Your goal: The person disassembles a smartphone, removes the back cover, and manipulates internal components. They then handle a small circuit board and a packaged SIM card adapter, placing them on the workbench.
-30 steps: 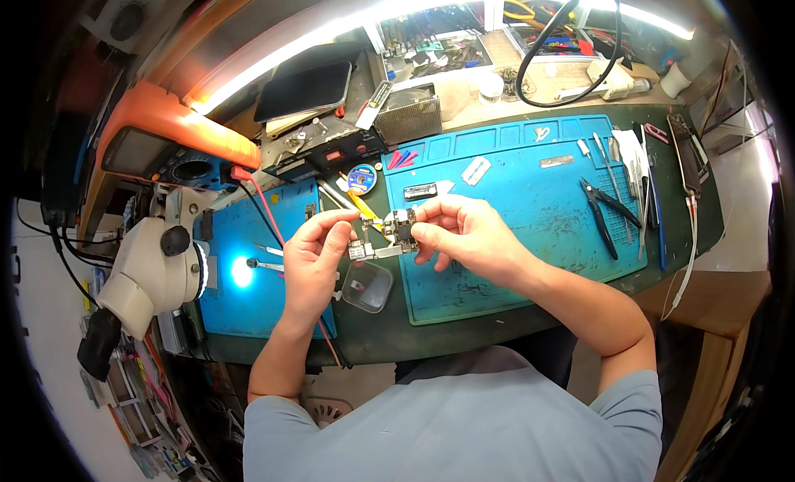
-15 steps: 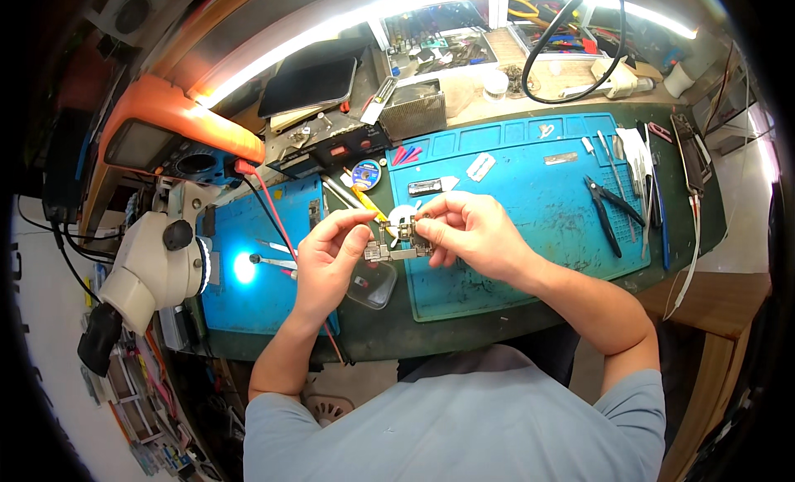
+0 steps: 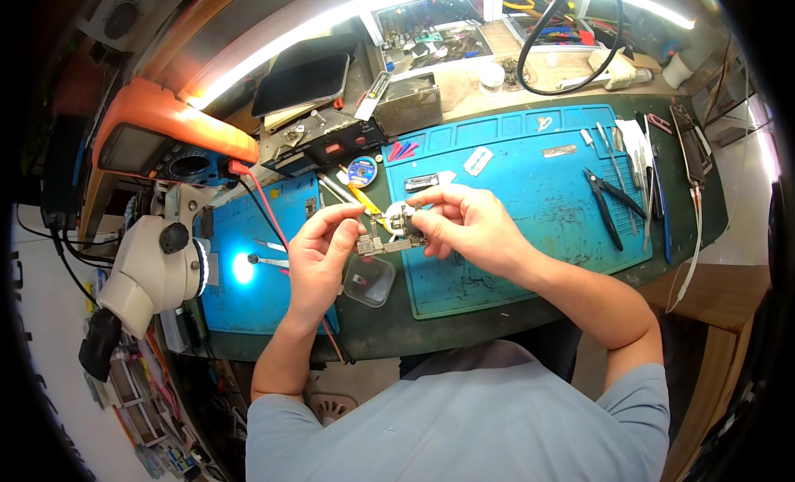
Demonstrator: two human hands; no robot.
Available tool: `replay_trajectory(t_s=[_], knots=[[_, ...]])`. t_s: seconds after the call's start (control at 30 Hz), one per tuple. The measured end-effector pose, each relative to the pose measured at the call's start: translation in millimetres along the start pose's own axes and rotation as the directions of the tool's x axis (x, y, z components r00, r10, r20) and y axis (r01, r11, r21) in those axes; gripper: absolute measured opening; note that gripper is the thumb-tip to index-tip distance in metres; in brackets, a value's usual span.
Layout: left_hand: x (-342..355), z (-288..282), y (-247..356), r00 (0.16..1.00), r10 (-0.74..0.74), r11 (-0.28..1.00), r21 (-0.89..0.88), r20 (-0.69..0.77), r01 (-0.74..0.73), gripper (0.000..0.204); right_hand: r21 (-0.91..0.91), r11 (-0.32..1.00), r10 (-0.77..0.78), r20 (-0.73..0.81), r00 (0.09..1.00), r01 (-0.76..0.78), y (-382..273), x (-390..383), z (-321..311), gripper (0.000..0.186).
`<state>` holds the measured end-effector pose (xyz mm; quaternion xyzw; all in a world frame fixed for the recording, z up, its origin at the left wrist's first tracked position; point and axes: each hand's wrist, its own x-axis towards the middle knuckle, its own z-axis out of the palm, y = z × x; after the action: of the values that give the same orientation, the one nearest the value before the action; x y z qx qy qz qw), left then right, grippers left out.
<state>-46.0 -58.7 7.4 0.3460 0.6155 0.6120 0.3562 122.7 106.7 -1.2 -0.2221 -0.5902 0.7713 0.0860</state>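
Head view: the left hand (image 3: pixel 319 250) and right hand (image 3: pixel 464 225) pinch a small, grey-silver circuit board (image 3: pixel 389 238) between their fingers, above the blue silicone mat (image 3: pixel 530 192) on the worktop (image 3: pixel 389 333). Its long axis runs left to right, roughly level. Fine detail is too small to tell.

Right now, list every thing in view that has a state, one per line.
Left hand: pinching the left end of the circuit board.
Right hand: fingertips on the board's right end.
Circuit board: held above the bench, roughly level.
Microscope ring light: lit.
Small clear dish: resting on the bench, uncovered.
Black pliers: lying on the blue mat, handles spread.
Tablet: screen dark.
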Motion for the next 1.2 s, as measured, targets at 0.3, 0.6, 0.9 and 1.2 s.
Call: replay_trajectory(t_s=[0.3, 0.6, 0.9, 1.2], knots=[[3, 6, 1, 1.0, -0.023, 1.0, -0.012, -0.002, 0.023, 0.031, 0.007, 1.0, -0.016, -0.045, 0.999, 0.017, 3, 1, -2, 0.027], [2, 6, 0, 0.994, -0.084, 0.996, 0.021, 0.072, 0.083, 0.038, -0.001, 0.994, -0.108, -0.099, 0.989, 0.108, 8, 2, -1, 0.024], [2, 8, -1, 0.993, -0.076, 0.997, -0.017, 0.085, 0.078, 0.054, -0.04, 0.997, -0.066, -0.039, 0.997, 0.064, 3, 0, 0, 0.023], [-3, 18, -6, 0.993, -0.08, 0.996, -0.043, 0.088, 0.084, 0.077, 0.047, 0.989, -0.145, 0.052, 0.988, 0.143, 8, -2, 3, 0.024]])
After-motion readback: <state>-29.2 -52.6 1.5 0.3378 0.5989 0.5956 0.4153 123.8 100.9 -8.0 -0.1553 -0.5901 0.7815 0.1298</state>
